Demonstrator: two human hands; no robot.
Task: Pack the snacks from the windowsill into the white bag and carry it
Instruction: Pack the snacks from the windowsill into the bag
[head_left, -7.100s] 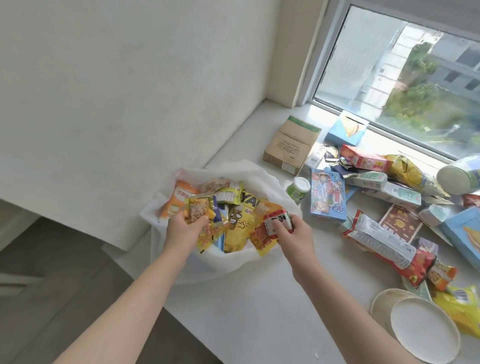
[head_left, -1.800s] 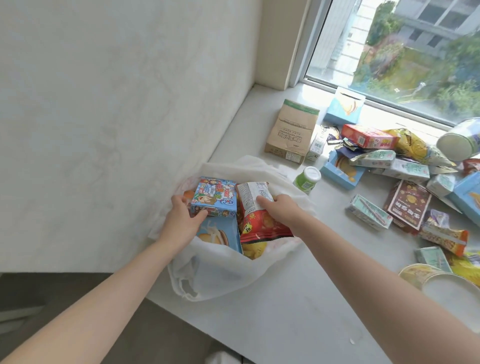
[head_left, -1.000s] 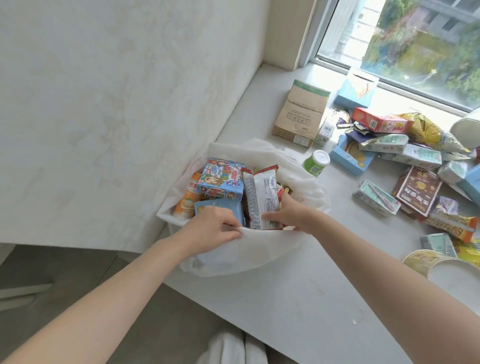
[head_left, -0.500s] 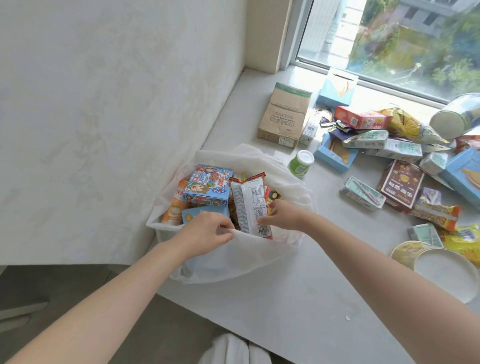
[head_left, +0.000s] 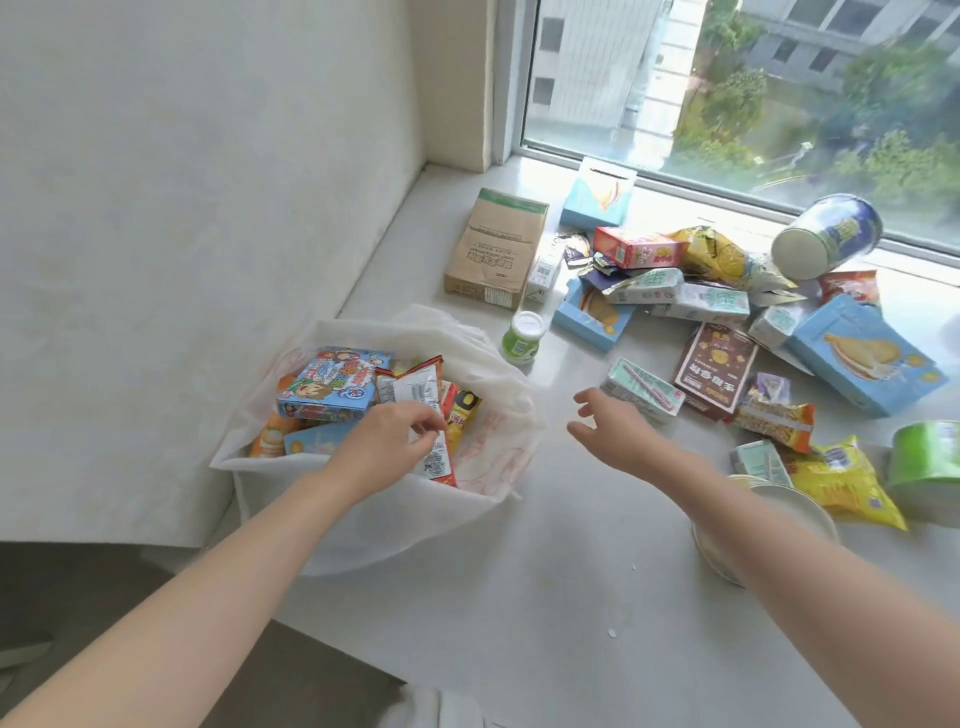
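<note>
Mid-pack: left hand (head_left: 382, 449) pinches red-and-white foil packet (head_left: 413, 389) in white cloth bag (head_left: 395, 519); right hand (head_left: 610, 423) hovers spread, mint-green carton (head_left: 643, 389) needs grabbing next.

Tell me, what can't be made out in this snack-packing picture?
All in the head view:
- White bag: its lower contents are buried under the cartoon box and other packets.
- Left hand: its own fingers hide whether it pinches the red-and-white packet or only touches it.
- Paper bowl: partly behind the right arm.
- Green tub: cut off by the right edge.
- Brown carton: its print is too small to read.
</note>
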